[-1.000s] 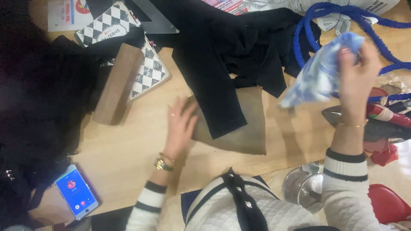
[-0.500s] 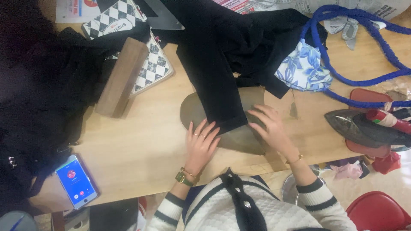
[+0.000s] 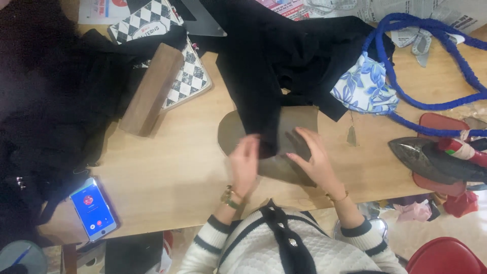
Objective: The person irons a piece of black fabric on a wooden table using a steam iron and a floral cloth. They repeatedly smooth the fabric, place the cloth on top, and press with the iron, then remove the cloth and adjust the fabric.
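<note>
Near the table's [image 3: 167,167] front edge, left hand [image 3: 245,161] and right hand [image 3: 312,155] press flat, fingers spread, gripping nothing, on the black fabric strip's [image 3: 261,109] end over a brown pressing pad [image 3: 284,170]; bare tabletop lies leftward.

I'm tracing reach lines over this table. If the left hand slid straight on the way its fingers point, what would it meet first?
The left hand points up-table, fingertips at the end of the black fabric strip on the brown pressing pad. It would likely meet that strip at once.
</note>
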